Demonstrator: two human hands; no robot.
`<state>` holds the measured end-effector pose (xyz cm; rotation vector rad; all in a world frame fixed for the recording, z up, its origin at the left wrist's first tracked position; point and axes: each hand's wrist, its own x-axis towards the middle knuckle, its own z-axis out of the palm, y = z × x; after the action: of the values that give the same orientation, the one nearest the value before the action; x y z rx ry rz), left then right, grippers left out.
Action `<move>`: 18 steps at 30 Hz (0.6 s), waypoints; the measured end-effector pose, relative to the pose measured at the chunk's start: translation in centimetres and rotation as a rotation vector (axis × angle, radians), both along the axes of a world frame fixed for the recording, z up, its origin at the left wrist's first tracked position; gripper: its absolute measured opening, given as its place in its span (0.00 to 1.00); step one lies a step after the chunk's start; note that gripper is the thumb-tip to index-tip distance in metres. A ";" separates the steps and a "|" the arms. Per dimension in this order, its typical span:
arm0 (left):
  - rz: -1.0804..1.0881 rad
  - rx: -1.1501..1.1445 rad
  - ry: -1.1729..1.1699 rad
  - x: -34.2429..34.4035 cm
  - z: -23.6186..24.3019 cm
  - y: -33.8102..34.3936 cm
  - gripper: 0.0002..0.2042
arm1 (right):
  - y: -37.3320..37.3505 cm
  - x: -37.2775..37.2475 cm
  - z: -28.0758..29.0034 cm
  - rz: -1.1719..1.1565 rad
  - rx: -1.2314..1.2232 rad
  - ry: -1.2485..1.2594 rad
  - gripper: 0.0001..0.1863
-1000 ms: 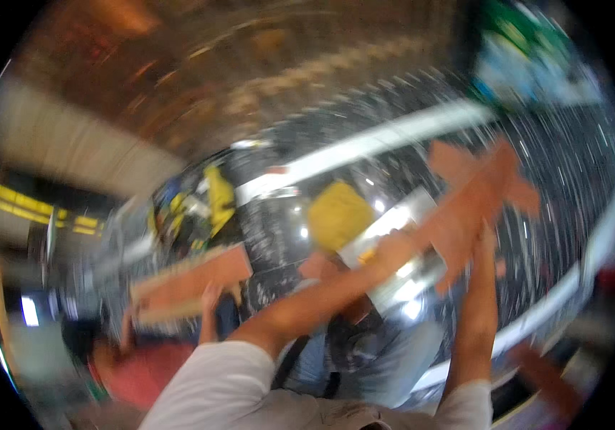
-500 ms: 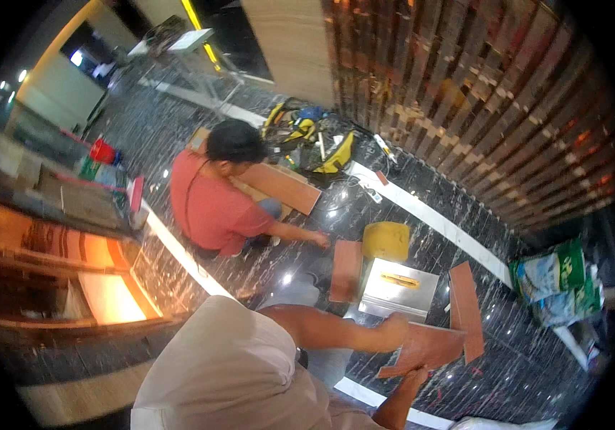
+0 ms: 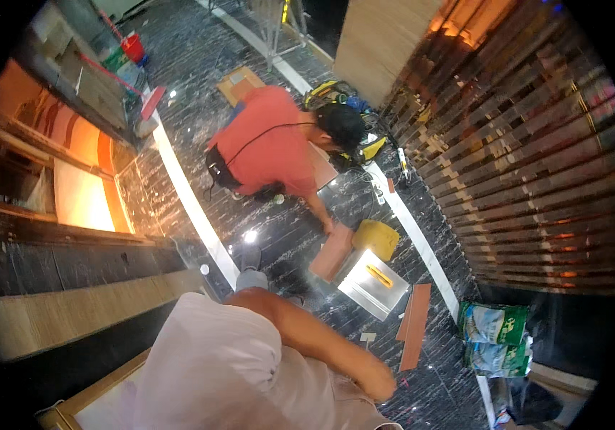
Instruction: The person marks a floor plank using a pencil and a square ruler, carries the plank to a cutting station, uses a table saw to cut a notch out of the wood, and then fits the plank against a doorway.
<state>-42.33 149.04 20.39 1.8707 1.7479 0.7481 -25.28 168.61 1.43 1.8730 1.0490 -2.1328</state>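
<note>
My left arm reaches over the dark floor, and my left hand [image 3: 374, 380] is blurred at its end, its fingers hidden. Nothing held shows around it. My right hand is out of view. Beyond my left hand lie two overlapping reddish-brown strips [image 3: 415, 328] and a small pale piece [image 3: 368, 337]. Farther off, a silver metal plate [image 3: 365, 295] lies flat with a yellow utility knife [image 3: 379, 276] on it. Next to it are a reddish-brown board [image 3: 332, 252] and a yellow block-like thing [image 3: 376, 239]. A co-worker's hand [image 3: 329, 226] is at the board's far edge.
A co-worker in a red shirt [image 3: 264, 143] crouches ahead, bent forward. Green-and-white bags [image 3: 495, 337] lie at the right near a slatted wood panel [image 3: 530, 179]. A yellow-and-black tool bag [image 3: 336, 93] is beyond the co-worker. A red bucket [image 3: 132, 48] stands far left.
The reddish-brown sheet between my hands has left the view, as has my right hand. My left hand has moved lower. The co-worker leans forward, reaching the board. The whole view has shifted.
</note>
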 end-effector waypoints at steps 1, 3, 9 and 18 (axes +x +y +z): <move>-0.015 -0.008 -0.163 -3.5 7.5 -5.4 0.14 | -1.0 -0.8 1.0 0.042 -0.018 -0.004 0.17; 0.081 0.226 -0.349 -7.7 12.3 -12.6 0.13 | -3.3 -2.2 3.3 0.096 -0.029 0.003 0.17; 0.581 0.391 -0.557 -9.5 2.5 -32.0 0.37 | -13.0 -8.0 7.7 0.266 -0.147 0.043 0.17; 0.872 0.434 -0.636 -3.8 0.5 -40.9 0.27 | -29.7 -17.2 12.1 0.451 -0.382 0.123 0.17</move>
<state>-46.14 108.10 20.92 0.7925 1.9881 1.9115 -42.47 138.86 13.54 1.2165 0.8962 -2.0148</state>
